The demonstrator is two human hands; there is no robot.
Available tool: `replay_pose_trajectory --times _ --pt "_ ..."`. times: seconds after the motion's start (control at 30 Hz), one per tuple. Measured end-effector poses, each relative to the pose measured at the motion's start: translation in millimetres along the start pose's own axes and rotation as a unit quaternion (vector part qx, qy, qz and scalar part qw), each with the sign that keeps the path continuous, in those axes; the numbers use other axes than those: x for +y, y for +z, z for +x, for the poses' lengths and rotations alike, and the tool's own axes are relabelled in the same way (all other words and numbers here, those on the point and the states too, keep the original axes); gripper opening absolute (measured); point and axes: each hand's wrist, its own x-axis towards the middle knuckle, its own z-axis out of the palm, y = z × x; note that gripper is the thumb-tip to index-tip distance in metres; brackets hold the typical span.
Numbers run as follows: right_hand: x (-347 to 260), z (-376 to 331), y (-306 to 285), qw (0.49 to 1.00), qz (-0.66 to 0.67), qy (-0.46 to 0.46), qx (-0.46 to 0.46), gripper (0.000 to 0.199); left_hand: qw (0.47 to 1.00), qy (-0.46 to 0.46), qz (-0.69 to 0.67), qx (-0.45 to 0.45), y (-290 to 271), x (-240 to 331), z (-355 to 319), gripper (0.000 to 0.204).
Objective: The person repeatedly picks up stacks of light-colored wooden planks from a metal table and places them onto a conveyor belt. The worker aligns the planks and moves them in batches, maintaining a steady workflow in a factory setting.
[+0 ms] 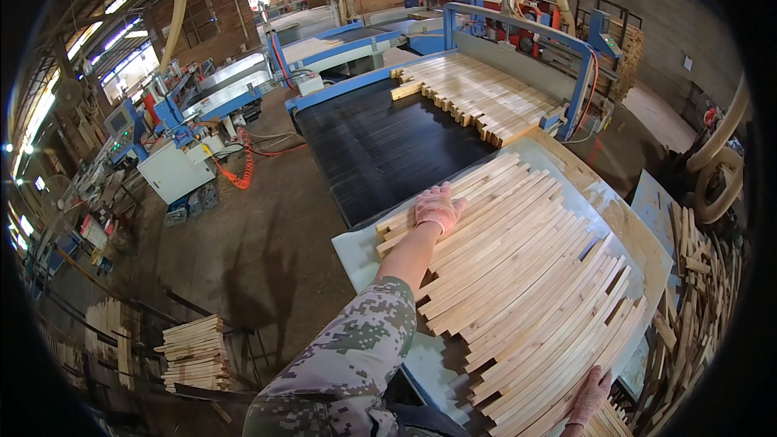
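Note:
Wooden strips [518,267] lie side by side in a wide sheet on a pale metal table [356,255], their ends uneven and a few gaps between them. My left hand [439,209], in a pinkish knit glove, rests on the far left strips with its fingers stretched out. The arm above it wears a camouflage sleeve. At the near right side of the sheet, my right hand [591,398], gloved alike, touches the outer strips with fingers extended. Past the table, a black conveyor belt [364,146] carries another group of strips [486,93] at its far right.
A blue frame [518,14] spans the far side of the belt. Loose wood strips [688,307] pile up at the right. Bundled strips [194,352] stand at lower left. A white machine cabinet [174,174] with orange coiled hose [243,166] is across the floor.

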Motion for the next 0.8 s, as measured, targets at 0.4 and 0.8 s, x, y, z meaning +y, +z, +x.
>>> replay_pose_trajectory --times 0.4,0.8 --pt "6 3 5 0.999 0.04 0.008 0.005 0.074 1.0 0.001 0.011 -0.007 -3 -1 -1 0.08" --pt "-18 -9 3 1.0 0.011 0.01 0.007 0.074 1.0 0.002 0.005 -0.01 -3 -5 0 0.079"
